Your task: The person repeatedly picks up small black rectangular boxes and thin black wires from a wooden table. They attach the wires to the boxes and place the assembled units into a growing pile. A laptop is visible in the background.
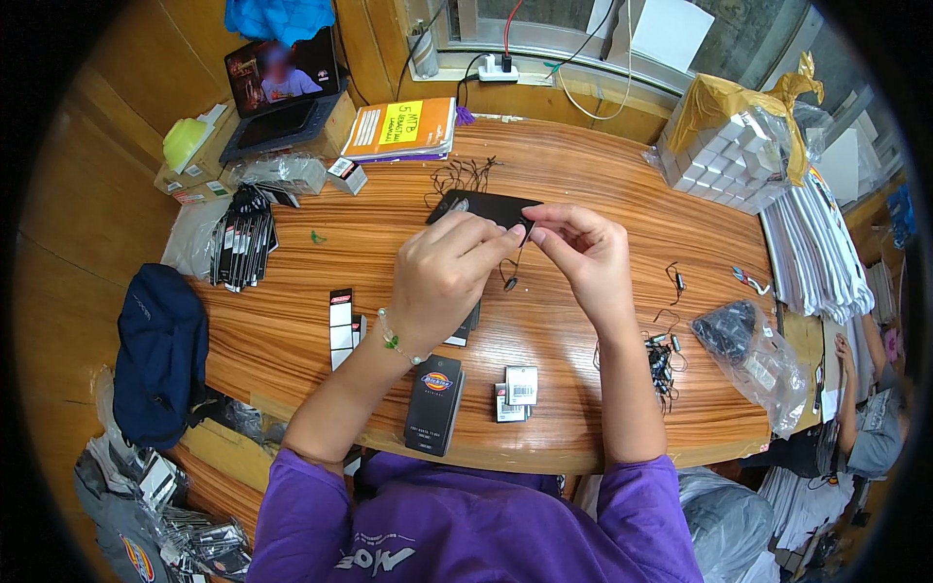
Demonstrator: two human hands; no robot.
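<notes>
Over the middle of the desk my two hands meet at the near right corner of a black hang tag. My left hand is closed, thumb and forefinger pinching at that corner. Thumb and fingers of my right hand pinch there too, on a thin black cord whose loop dangles below with a small dark piece. Exactly where the cord passes is hidden by my fingertips. A stack of black hang tags lies near the front edge, beside small white barcode labels.
Black cords lie in a pile at right, near a plastic bag. A strip of white labels and bundled tags are at left. Behind stand a tablet, notebooks and wrapped white boxes. Another person's arm shows far right.
</notes>
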